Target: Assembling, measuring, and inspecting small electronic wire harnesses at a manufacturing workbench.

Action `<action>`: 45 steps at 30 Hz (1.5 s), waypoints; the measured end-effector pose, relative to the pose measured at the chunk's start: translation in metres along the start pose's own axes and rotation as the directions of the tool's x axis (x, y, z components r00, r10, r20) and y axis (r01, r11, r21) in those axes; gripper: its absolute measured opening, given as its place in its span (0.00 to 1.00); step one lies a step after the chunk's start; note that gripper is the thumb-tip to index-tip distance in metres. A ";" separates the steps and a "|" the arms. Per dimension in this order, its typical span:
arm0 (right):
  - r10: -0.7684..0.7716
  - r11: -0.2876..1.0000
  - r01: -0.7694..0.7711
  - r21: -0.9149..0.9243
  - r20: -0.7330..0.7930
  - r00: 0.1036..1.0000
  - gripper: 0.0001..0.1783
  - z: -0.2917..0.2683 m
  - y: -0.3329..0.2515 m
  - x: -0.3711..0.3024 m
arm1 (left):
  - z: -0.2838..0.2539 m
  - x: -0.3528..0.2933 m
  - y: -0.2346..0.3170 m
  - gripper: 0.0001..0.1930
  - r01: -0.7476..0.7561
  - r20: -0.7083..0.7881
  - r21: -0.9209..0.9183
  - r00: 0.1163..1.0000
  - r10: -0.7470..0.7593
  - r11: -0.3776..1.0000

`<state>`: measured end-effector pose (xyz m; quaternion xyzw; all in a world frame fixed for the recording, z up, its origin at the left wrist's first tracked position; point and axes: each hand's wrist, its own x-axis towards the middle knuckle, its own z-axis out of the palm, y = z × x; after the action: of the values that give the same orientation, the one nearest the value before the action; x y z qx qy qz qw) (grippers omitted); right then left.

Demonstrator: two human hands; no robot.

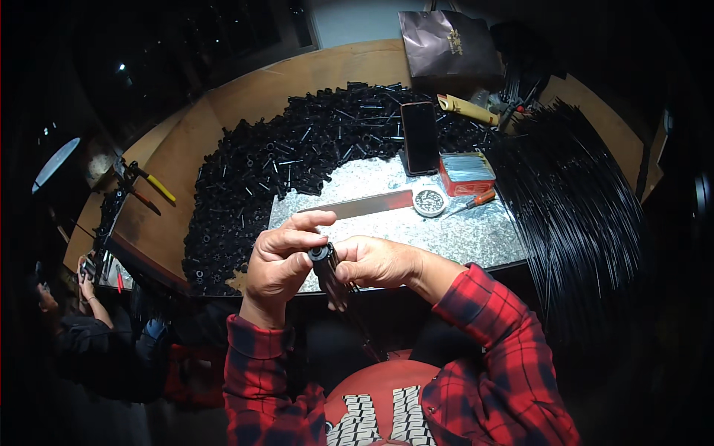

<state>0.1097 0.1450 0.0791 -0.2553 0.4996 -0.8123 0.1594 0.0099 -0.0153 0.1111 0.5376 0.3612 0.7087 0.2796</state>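
Observation:
Near the table's front edge, both hands hold a black cylindrical part (322, 256) with a round, ringed end turned upward. My left hand (277, 271) grips its upper end between thumb and fingers, the index finger stretched above it. My right hand (375, 260) closes on its side, thumb against the body. Thin dark strands seem to run down below the part, but the shadow there hides what they are. Beyond the hands, a long flat metal strip (361, 206) lies beside a small round white dish (429, 201) of tiny metal pieces.
A large heap of black tubular parts (297, 149) fills the table's left and back. Long thin black rods (573, 201) lie bundled at right. A phone (420, 137) stands by a red box (467, 175) and an orange-handled tool (482, 198). Another person (88, 327) works at far left.

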 end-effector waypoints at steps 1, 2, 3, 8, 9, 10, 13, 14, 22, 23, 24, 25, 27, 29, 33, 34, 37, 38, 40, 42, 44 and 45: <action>-0.016 1.000 0.016 0.013 0.011 1.000 0.21 0.000 0.000 0.000 | 0.000 0.000 0.000 0.14 0.017 -0.020 -0.002 1.000 -0.017 1.000; -0.032 0.999 0.032 0.026 0.023 0.999 0.18 0.000 0.000 -0.001 | -0.001 0.002 0.002 0.14 0.020 -0.017 -0.006 1.000 -0.020 1.000; -0.032 0.999 0.031 0.028 0.020 0.999 0.18 0.001 0.000 -0.001 | -0.001 0.004 0.006 0.13 0.040 0.038 -0.001 0.998 -0.040 0.999; 0.021 0.998 -0.020 -0.067 0.008 1.000 0.13 0.014 -0.009 -0.005 | -0.003 0.013 0.022 0.13 0.164 0.192 -0.005 0.968 -0.159 0.987; 0.033 0.987 -0.038 -0.158 -0.032 0.999 0.11 0.014 -0.010 -0.006 | -0.002 0.017 0.022 0.11 0.129 0.217 0.021 0.967 -0.131 0.991; 0.012 0.976 -0.039 -0.213 -0.125 0.992 0.10 0.015 -0.016 -0.014 | -0.002 0.023 0.015 0.12 0.085 0.231 0.111 0.967 -0.109 0.990; -0.242 0.890 0.112 -0.442 -0.250 0.937 0.11 0.017 -0.022 -0.013 | 0.038 0.018 0.021 0.28 0.154 -0.285 0.249 0.955 -0.079 0.956; -0.344 0.871 0.187 -0.455 -0.292 0.892 0.13 0.024 -0.021 -0.008 | 0.038 0.014 0.034 0.29 0.249 -0.334 0.340 0.933 -0.131 0.907; -0.795 0.298 0.077 -0.951 -0.203 0.572 0.16 0.042 0.011 -0.016 | 0.022 -0.013 -0.008 0.16 0.159 -0.341 0.697 0.931 0.129 0.699; -0.783 0.370 0.061 -0.927 -0.276 0.557 0.15 0.048 0.013 -0.022 | 0.028 -0.015 -0.008 0.15 0.154 -0.330 0.730 0.933 0.146 0.666; -0.788 0.370 0.039 -0.928 -0.292 0.542 0.15 0.049 0.013 -0.027 | 0.040 -0.014 -0.005 0.15 0.169 -0.339 0.704 0.934 0.116 0.690; -0.774 0.391 0.062 -0.918 -0.292 0.562 0.15 0.048 0.013 -0.030 | 0.042 -0.014 -0.003 0.15 0.178 -0.308 0.728 0.948 0.084 0.662; -0.777 0.393 0.112 -0.913 -0.265 0.571 0.15 0.049 0.010 -0.036 | 0.046 -0.014 0.001 0.15 0.179 -0.268 0.748 0.962 0.044 0.639; -0.715 0.503 0.090 -0.860 -0.355 0.602 0.15 0.058 0.006 -0.048 | 0.049 -0.014 0.007 0.13 0.182 -0.204 0.664 0.977 -0.058 0.726; -0.669 0.569 0.084 -0.818 -0.401 0.625 0.11 0.068 0.011 -0.055 | 0.075 -0.010 0.028 0.12 0.194 -0.132 0.696 0.981 -0.142 0.691; -0.691 0.558 0.115 -0.822 -0.383 0.613 0.11 0.072 0.011 -0.054 | 0.073 -0.012 0.028 0.12 0.194 -0.133 0.696 0.981 -0.142 0.691; -0.636 0.626 0.065 -0.777 -0.460 0.619 0.11 0.076 0.015 -0.054 | 0.078 -0.024 0.017 0.11 0.151 -0.082 0.666 0.988 -0.130 0.731; -0.619 0.645 0.043 -0.763 -0.488 0.615 0.12 0.073 0.018 -0.054 | 0.078 -0.029 0.010 0.10 0.102 -0.084 0.708 0.995 -0.059 0.699; -0.687 0.584 0.108 -0.804 -0.419 0.594 0.14 0.061 0.035 -0.049 | 0.078 -0.037 0.001 0.08 0.145 -0.141 0.670 0.988 -0.066 0.728; -0.698 0.499 0.020 -0.866 -0.388 0.602 0.17 0.061 0.041 -0.045 | 0.076 -0.042 -0.008 0.05 0.003 -0.044 0.773 0.998 0.049 0.635; -0.682 0.535 0.040 -0.844 -0.403 0.611 0.18 0.066 0.042 -0.046 | 0.087 -0.051 -0.009 0.06 0.028 -0.102 0.882 0.986 0.132 0.470; -0.648 0.576 0.019 -0.817 -0.443 0.619 0.19 0.068 0.043 -0.046 | 0.086 -0.054 -0.010 0.06 0.034 -0.107 0.884 0.986 0.132 0.466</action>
<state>0.1868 0.0993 0.0538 -0.0628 0.7413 -0.5766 -0.3378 0.1076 -0.0339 0.0867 0.5562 0.6804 0.4690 -0.0883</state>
